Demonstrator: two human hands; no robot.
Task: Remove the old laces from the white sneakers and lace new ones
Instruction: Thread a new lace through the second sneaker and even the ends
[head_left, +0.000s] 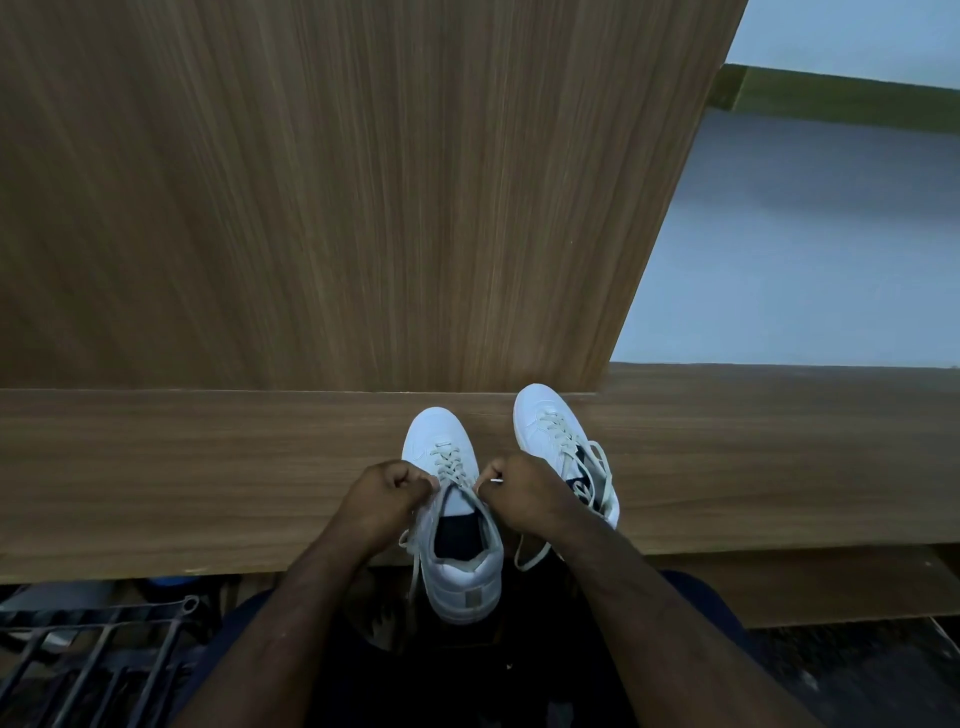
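Observation:
Two white sneakers stand on a wooden ledge (208, 467), toes pointing away from me. The nearer sneaker (457, 545) hangs its heel over the ledge's front edge and carries an off-white lace (449, 462) through its eyelets. My left hand (387, 493) pinches the lace at the left side of the sneaker's opening. My right hand (519, 488) pinches the lace at the right side. The second sneaker (558, 441) sits further back to the right, laced, with loose lace ends (532, 558) trailing toward the edge.
A tall wooden panel (363, 182) rises directly behind the ledge. A pale wall and floor (805, 234) show to the right. A dark metal rack (93, 654) stands low at the left, beside my legs.

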